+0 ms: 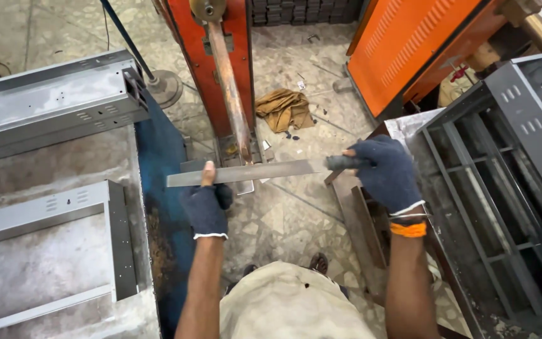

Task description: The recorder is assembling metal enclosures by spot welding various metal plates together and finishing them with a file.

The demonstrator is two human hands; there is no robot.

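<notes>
I hold a long flat metal file [252,172] level in front of me, over the floor. My right hand [385,172], in a dark blue glove, grips its dark handle at the right end. My left hand [207,202], in a fingerless dark glove, supports the blade near its left end, with the thumb pressed on the steel. An orange band circles my right wrist. The file's blade crosses in front of the base of a red machine column [221,63].
A grey sheet-metal frame [58,213] lies on the bench at the left, with a grey channel section [51,100] behind it. A dark grey metal cabinet frame [503,176] stands at the right. An orange machine housing [409,44] and a brown rag [283,108] are farther back.
</notes>
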